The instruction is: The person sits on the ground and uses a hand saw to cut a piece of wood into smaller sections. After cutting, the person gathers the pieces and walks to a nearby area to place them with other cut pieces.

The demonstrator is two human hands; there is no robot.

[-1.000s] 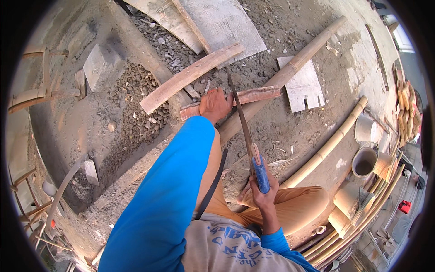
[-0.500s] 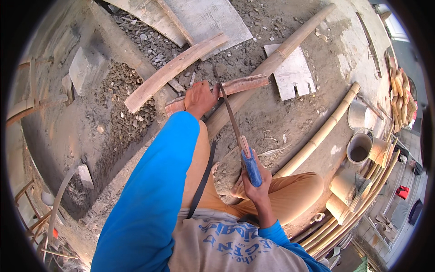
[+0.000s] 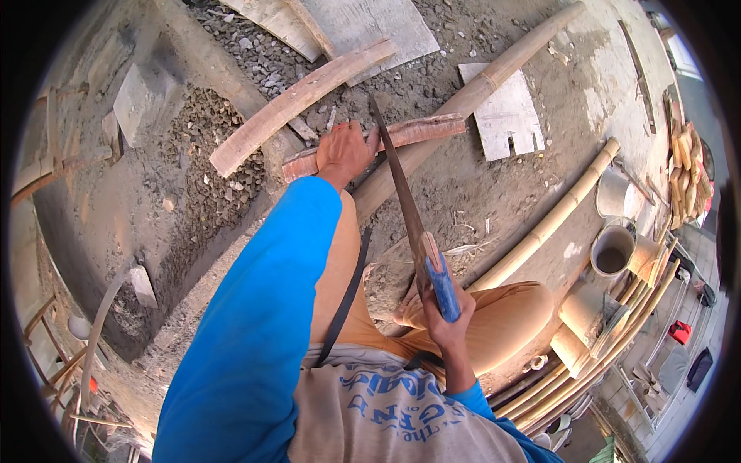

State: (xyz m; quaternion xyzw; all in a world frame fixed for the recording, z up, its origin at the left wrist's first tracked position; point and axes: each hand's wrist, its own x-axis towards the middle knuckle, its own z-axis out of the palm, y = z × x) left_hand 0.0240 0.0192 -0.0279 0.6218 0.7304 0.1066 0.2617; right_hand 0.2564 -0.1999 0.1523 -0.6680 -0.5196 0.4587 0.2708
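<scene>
My left hand point(image 3: 345, 152) grips a rough reddish-brown strip of wood point(image 3: 428, 128) from above. The strip lies across a thick brown bamboo pole point(image 3: 482, 86) on the ground. In my right hand point(image 3: 450, 328) is a handsaw point(image 3: 401, 181), its worn blue handle closed inside my fingers. The long dark blade slants up and away, crossing the strip just right of my left thumb. Whether the teeth have cut into the wood is too small to tell. A longer curved plank point(image 3: 301, 104) lies beyond my left hand.
Grey boards point(image 3: 386, 35) lie on rubble at the far side, and a notched white board point(image 3: 505, 116) sits beside the pole. To the right are a pale bamboo pole point(image 3: 552, 212), buckets point(image 3: 614, 251) and a bundle of bamboo lengths point(image 3: 602, 378). A concrete ledge point(image 3: 208, 285) runs along my left.
My right hand has drawn the saw back toward me and slightly right, and the blade now shows more of its flat side. My left hand keeps its hold on the strip.
</scene>
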